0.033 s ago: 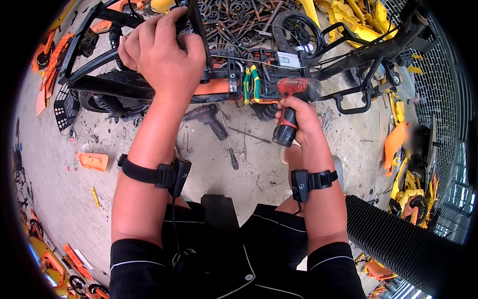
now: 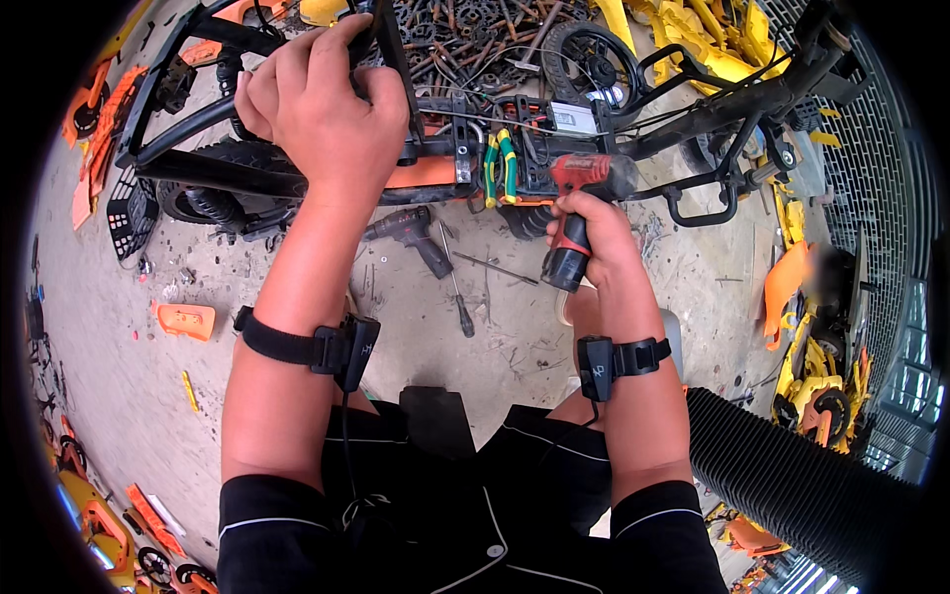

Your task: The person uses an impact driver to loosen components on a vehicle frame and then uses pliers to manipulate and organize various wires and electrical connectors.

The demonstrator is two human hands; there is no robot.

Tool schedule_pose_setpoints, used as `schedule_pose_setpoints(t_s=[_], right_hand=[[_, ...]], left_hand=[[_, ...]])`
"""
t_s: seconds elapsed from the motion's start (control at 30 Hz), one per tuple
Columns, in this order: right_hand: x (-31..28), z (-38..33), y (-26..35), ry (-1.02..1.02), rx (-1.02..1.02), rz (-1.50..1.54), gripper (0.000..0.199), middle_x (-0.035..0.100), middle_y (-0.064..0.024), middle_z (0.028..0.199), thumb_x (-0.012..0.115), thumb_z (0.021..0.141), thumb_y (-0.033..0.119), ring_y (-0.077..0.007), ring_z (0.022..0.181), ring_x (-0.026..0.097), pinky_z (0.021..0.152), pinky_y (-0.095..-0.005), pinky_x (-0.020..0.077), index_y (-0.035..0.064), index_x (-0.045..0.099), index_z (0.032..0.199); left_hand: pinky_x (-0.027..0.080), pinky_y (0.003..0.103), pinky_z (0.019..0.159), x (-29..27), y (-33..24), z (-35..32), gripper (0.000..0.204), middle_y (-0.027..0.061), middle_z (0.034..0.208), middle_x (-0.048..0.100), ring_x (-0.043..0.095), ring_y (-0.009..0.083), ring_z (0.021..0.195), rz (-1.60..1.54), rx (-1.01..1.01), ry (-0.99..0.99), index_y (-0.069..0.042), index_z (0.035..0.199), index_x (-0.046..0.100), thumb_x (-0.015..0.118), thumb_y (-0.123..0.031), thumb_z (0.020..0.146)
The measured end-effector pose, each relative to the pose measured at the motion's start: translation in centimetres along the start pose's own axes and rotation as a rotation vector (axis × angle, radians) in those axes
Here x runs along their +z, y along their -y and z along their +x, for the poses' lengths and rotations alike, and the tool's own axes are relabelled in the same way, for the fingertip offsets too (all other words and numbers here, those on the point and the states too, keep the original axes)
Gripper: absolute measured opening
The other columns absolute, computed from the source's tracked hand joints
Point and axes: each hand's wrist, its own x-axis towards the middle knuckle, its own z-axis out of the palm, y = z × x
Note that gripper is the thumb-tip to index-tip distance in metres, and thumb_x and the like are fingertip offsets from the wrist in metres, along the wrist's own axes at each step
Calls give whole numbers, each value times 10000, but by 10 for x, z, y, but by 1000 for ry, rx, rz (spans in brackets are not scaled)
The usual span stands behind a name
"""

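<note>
My left hand [image 2: 322, 99] is clenched around a black upright bar of a stripped bike frame [image 2: 693, 109] that lies on the concrete floor. My right hand [image 2: 594, 233] grips a red and black cordless drill [image 2: 574, 188] by its handle. The drill's nose points left into the middle of the frame, next to green-handled pliers [image 2: 500, 158] that sit on the frame. An orange panel [image 2: 426, 173] shows on the frame just below my left hand. A black tyre [image 2: 228, 163] runs along the frame's left part. Both wrists wear black strapped devices.
On the floor between my arms lie a second dark drill [image 2: 411, 233], a screwdriver [image 2: 457, 297] and a thin metal rod [image 2: 495, 267]. An orange plastic part [image 2: 185, 320] lies at left. A black corrugated hose [image 2: 792, 475] crosses the lower right. Yellow parts [image 2: 693, 30] and rusty scrap [image 2: 475, 30] pile up beyond.
</note>
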Motion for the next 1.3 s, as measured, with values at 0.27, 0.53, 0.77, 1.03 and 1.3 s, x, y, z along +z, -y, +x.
schedule_pose_setpoints(t_s=[0.27, 0.53, 0.77, 1.03, 1.3], right_hand=[[0, 1, -2, 1, -1, 16, 220, 657, -121, 821, 696, 814, 132, -215, 660, 663, 593, -376, 577, -25, 635, 955], [-1, -2, 2, 3, 18, -45, 227, 655, -112, 810, 686, 826, 137, -212, 651, 654, 603, -376, 578, -32, 640, 971], [-8, -4, 5, 40, 32, -8, 209, 660, -111, 826, 675, 832, 127, -214, 658, 657, 606, -376, 579, -15, 632, 979], [-8, -3, 4, 28, 28, -9, 218, 664, -114, 841, 680, 825, 138, -213, 662, 657, 610, -384, 582, -12, 631, 976], [-10, -2, 2, 22, 29, -7, 230, 663, -116, 841, 678, 824, 132, -216, 660, 659, 608, -386, 583, -23, 632, 987]], left_hand=[[254, 415, 1094, 0, 0, 0, 381, -32, 1065, 669, 520, 213, 1101, 17, -8, 6, -227, 1081, 757, 653, -136, 726], [257, 415, 1092, 0, 1, 0, 373, -35, 1061, 669, 519, 212, 1099, 23, -1, -1, -230, 1073, 759, 654, -140, 726], [255, 419, 1094, -4, -2, 3, 373, -27, 1058, 669, 517, 218, 1099, 23, -6, 14, -223, 1068, 759, 648, -134, 723], [248, 425, 1102, -3, -3, 3, 384, -23, 1063, 666, 513, 226, 1107, 20, 4, 23, -224, 1083, 757, 646, -137, 726], [242, 434, 1108, -3, -3, 3, 377, -24, 1067, 667, 511, 227, 1110, 13, -8, 29, -225, 1076, 760, 646, -141, 726]])
